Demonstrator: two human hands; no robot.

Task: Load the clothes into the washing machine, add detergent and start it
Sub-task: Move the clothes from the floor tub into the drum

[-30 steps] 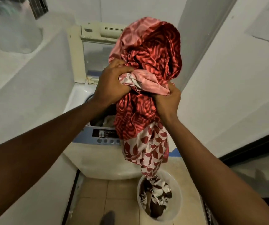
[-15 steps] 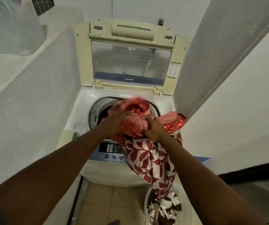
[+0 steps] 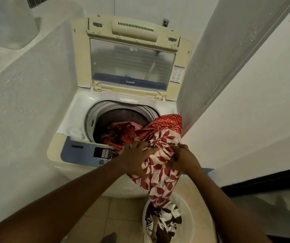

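Observation:
A top-loading washing machine [image 3: 81,109] stands with its lid [image 3: 132,55] raised upright. A long red and white patterned cloth [image 3: 160,165] lies partly in the drum and hangs over the front right rim down to a white bucket [image 3: 193,207] on the floor. My left hand [image 3: 137,159] grips the cloth just in front of the control panel [image 3: 88,151]. My right hand [image 3: 182,160] holds the same cloth on its right side. A brown and white garment [image 3: 167,221] lies in the bucket.
White plastered walls close in on both sides of the machine. A pale plastic container [image 3: 9,23] sits on the ledge at the upper left. Beige floor tiles [image 3: 119,213] lie in front of the machine. A dark door frame [image 3: 263,179] runs along the right.
The bundled cloth went from raised in front of me down into the drum. Both hands have shifted back to the front rim, gripping the part that hangs outside.

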